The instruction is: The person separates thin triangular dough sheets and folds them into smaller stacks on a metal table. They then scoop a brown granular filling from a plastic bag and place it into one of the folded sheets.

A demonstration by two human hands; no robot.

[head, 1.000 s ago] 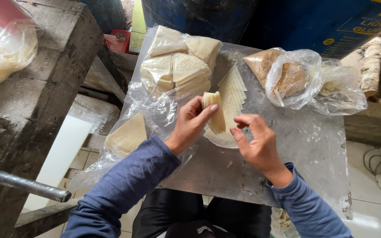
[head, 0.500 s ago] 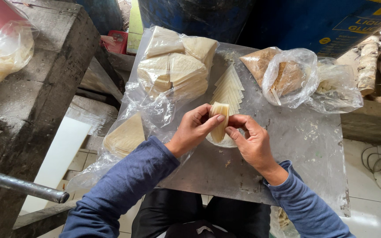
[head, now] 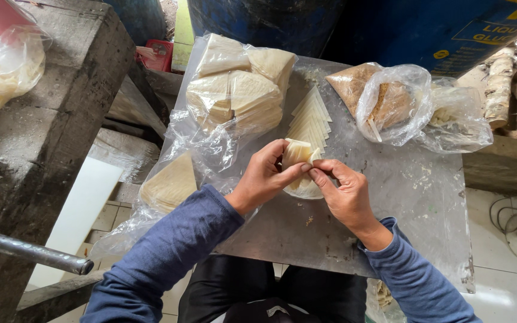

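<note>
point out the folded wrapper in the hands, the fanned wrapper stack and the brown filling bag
folded wrapper (head: 298,154), head view, its top between both hands
fanned wrapper stack (head: 310,122), head view, middle of the fan
brown filling bag (head: 392,106), head view, bag's clear front

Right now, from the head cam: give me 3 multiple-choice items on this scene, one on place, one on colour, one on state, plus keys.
1. Where does the fanned stack of pale wrappers lie?
A. on the metal table
B. on the floor
C. inside the blue drum

2. What colour are the sleeves?
A. red
B. blue
C. white

3. What are the hands doing?
A. resting flat on the table
B. both pinching one folded wrapper
C. holding a knife

Answers:
1 A, the stack sits on the tabletop just beyond the hands.
2 B, both forearms are in blue.
3 B, left hand and right hand meet on the wrapper.
</note>
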